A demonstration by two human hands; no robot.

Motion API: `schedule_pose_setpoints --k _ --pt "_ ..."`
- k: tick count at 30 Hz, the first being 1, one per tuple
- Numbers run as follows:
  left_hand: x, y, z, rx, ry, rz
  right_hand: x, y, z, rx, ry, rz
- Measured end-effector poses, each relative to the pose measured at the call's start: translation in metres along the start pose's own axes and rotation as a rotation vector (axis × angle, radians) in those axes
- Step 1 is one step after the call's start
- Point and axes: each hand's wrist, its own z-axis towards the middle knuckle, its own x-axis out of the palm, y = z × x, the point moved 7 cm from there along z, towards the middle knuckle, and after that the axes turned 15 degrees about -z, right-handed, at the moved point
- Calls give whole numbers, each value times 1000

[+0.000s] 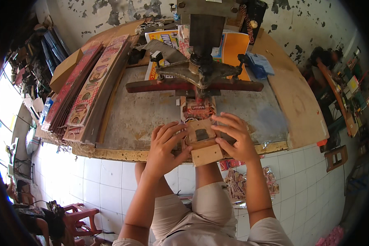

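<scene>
1. Brown block (205, 144) sits at the near side of the surface (139, 119), in the middle. Its near end seems to poke past the edge, so a push down there could tip it onto the floor (106, 176).
2. The left hand (165, 141) is wide, with its fingers and thumb at the block's left side. The right hand (235, 137) is wide too, at the right side. I cannot tell how hard they squeeze; a weak hold could let the block twist.
3. A printed card (197, 108) lies just past the block. If the block bumps it, the card could slide crooked.
4. The big press (199, 71) with its red bar (238, 85) stands on the far side. Fingers that go under it could get pinched if it comes down.
</scene>
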Motion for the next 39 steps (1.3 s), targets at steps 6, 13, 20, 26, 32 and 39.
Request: schedule_pose_setpoints --k 6,13,20,26,32,39 --pt "4 -1 0 10 -30 17 4 2 -3 26 -1 -14" --pt "6 -5 0 47 -33 74 3 2 -3 24 -44 -21" --pt "7 -10 -2 92 -49 82 -1 3 -3 2 -71 -34" --pt "5 -9 -6 120 -100 106 -1 7 -1 -8 -72 -35" --pt "7 -8 -7 132 -119 114 0 6 -2 -20 -79 -49" --pt "6 -8 -9 130 -138 142 -1 9 -2 -17 -88 -50"
